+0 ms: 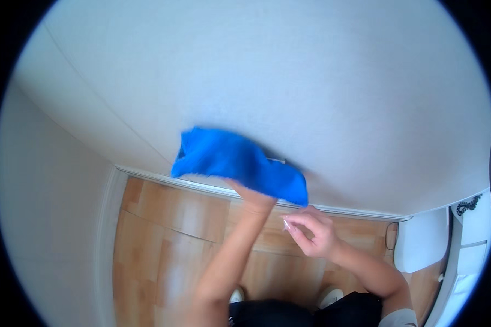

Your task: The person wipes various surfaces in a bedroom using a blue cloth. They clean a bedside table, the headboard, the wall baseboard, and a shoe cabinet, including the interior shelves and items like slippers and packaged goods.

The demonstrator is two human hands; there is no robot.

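A blue cloth spreads out in front of the pale wall, its lower edge hanging loose. My left hand reaches up into it from below and holds it; the fingers are hidden under the fabric. A small pale strip shows at the cloth's upper right edge, too small to name. Just below the cloth's right corner, my right hand is closed in a pinch, thumb and forefinger together. Something small and whitish shows at those fingertips; I cannot make out what it is.
The pale wall meets the wood-look floor along a white baseboard. At the right stand a white bin-like box and white drawers, with a dark coiled cord near them. My shoes show below.
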